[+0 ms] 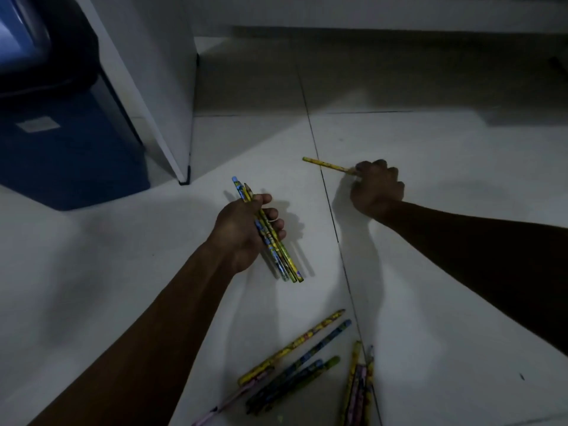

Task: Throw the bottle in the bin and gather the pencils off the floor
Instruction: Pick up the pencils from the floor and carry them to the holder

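- Left hand point(246, 232) grips a bundle of pencils point(270, 238), fingers curled round the middle of the shafts, thumb over the top.
- The bundle runs diagonally through the fist: blue-capped end sticks out past the thumb toward the cabinet, the other ends jut out below the palm, above the floor.
- Right hand point(376, 187) is fisted low at the floor, pinching one end of a single yellow pencil point(327, 164) between thumb and fingers.
- That pencil points out left from the fist across the tile joint; almost its whole length is outside the grip.
- Loose pencils point(295, 361) lie on the white tile floor point(445, 302) near the bottom edge, fanned out, well apart from both hands.
- A second small cluster of pencils point(358, 385) lies just right of those, on the tile joint, nearly upright in frame.
- Blue bin point(67, 155) stands at the left beside a white cabinet panel point(159, 87); dim light, its inside is not visible.
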